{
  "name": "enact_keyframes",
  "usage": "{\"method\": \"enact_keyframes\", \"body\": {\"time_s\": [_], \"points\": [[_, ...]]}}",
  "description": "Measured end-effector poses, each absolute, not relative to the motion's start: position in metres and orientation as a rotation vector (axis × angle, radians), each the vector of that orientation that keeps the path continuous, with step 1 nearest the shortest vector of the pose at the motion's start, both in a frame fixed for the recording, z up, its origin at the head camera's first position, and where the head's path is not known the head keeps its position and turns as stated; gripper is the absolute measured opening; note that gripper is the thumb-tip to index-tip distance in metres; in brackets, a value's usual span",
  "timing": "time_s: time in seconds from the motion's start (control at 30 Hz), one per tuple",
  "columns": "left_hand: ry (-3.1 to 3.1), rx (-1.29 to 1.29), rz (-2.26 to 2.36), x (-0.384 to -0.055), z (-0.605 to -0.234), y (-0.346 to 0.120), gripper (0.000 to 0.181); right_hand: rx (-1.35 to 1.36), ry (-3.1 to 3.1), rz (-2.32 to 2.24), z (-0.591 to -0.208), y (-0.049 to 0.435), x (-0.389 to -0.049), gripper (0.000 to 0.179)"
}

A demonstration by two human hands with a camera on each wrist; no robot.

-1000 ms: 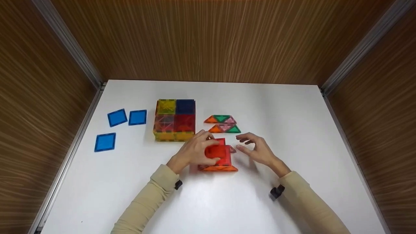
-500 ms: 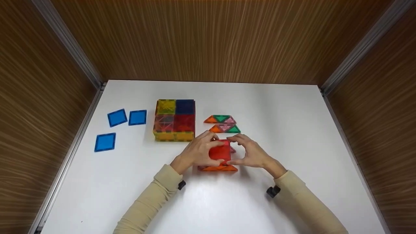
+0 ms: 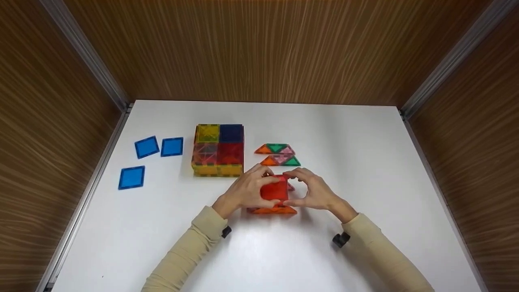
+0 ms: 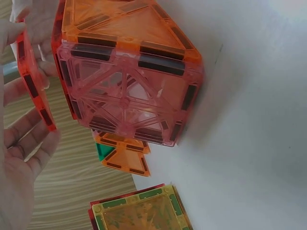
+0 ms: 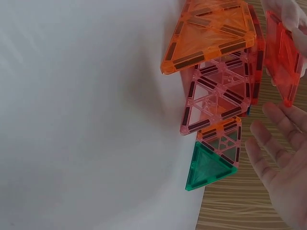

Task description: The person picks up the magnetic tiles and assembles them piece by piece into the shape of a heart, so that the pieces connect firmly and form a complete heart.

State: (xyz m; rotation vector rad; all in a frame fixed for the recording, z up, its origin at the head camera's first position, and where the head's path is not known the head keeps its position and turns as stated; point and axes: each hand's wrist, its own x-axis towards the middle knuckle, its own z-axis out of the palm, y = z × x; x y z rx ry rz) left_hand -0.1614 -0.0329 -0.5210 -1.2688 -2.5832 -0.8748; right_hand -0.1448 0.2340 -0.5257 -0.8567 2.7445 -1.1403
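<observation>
A red square magnetic tile [image 3: 274,190] is held level between both hands, over a small house-like build. My left hand [image 3: 248,190] grips it from the left, thumb at the near edge and fingers at the far edge. My right hand [image 3: 318,191] has its thumb and fingertips curled at the tile's right corners. Under it, the build has an orange trapezoid front [image 3: 273,210] and pink see-through end walls [image 4: 127,96]. Both wrist views show a gap between the held red tile [image 5: 283,57] and the build's red upper panel [image 5: 257,57].
A block of stacked tiles [image 3: 219,150], yellow, blue and red, stands left of the build. Behind the build lie two rows of orange, green and pink triangles [image 3: 277,148]. Three blue square tiles [image 3: 131,177] lie farther left. Wood-grain panels [image 3: 259,52] border the white table [image 3: 357,142].
My right hand has moved left from apart to the red tile's right corners. My left hand has shifted slightly right with the tile. The last half second shows almost no motion.
</observation>
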Motion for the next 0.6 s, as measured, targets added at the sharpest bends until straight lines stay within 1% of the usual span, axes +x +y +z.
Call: {"method": "enact_keyframes", "body": {"time_s": [0.13, 0.33, 0.47, 0.6], "points": [[-2.545, -1.283, -0.925, -0.162, -0.523, -0.035, 0.059, -0.918, 2.767, -1.203, -0.526, 0.235, -0.145, 0.073], [-2.509, -1.255, -1.002, -0.159, -0.53, -0.046, 0.067, -0.972, 2.751, -1.312, -0.529, 0.24, -0.146, 0.07], [-2.5, -1.251, -1.046, -0.158, -0.532, -0.051, 0.064, -0.967, 2.724, -1.315, -0.53, 0.242, -0.145, 0.072], [-2.49, -1.246, -1.031, -0.158, -0.53, -0.05, 0.061, -0.934, 2.739, -1.211, -0.527, 0.241, -0.143, 0.079]]}}
